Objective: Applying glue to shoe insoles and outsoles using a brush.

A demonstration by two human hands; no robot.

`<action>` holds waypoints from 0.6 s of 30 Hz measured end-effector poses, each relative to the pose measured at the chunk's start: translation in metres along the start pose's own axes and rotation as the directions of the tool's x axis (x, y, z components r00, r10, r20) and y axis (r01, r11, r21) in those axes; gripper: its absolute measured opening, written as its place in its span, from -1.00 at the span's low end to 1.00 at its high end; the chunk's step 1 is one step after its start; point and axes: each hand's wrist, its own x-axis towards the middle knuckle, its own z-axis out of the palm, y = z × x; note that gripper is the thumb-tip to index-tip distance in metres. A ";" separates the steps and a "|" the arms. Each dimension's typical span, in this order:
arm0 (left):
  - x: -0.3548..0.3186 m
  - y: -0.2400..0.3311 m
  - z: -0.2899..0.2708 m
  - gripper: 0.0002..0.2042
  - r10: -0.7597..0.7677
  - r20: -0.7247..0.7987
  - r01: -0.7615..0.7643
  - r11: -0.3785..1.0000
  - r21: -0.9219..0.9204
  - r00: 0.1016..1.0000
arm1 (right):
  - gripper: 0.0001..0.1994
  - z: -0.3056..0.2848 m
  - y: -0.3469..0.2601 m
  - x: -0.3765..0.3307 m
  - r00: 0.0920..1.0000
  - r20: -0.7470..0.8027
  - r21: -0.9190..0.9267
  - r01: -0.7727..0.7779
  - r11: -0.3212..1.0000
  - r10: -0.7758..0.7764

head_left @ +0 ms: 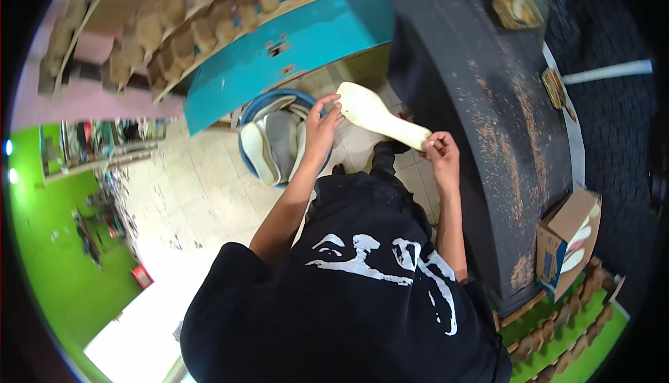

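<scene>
A cream-coloured shoe sole is stretched between my two hands, in front of my body and above the tiled floor. Its broad end lies to the left, its narrow end to the right and nearer me. My left hand pinches the edge of the broad end between thumb and fingers. The narrow end is gripped by my right hand, the fingertips closed on it. Just below and left of my left hand, a round blue tub on the floor holds several pale and grey soles.
A dark worktop strewn with brown shavings runs along the right. On it stands a cardboard box of pale soles. Shelves of brown shoe lasts line the far left, above a turquoise panel. More lasts sit at lower right.
</scene>
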 end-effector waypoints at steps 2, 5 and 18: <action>-0.021 -0.018 -0.038 -0.68 -0.016 -0.114 0.012 0.999 -0.038 0.993 | -0.86 0.036 0.014 -0.016 0.993 0.087 -0.009 -0.076 0.997 0.076; -0.044 -0.058 -0.095 -0.52 -0.056 -0.253 0.021 0.990 -0.139 0.966 | -0.74 0.088 0.048 -0.038 0.970 0.167 0.005 -0.177 0.984 0.174; -0.079 -0.112 -0.252 -0.08 -0.181 -0.268 0.118 0.965 -0.236 0.946 | -0.36 0.237 0.176 -0.089 0.803 0.491 -0.389 -0.144 0.910 0.337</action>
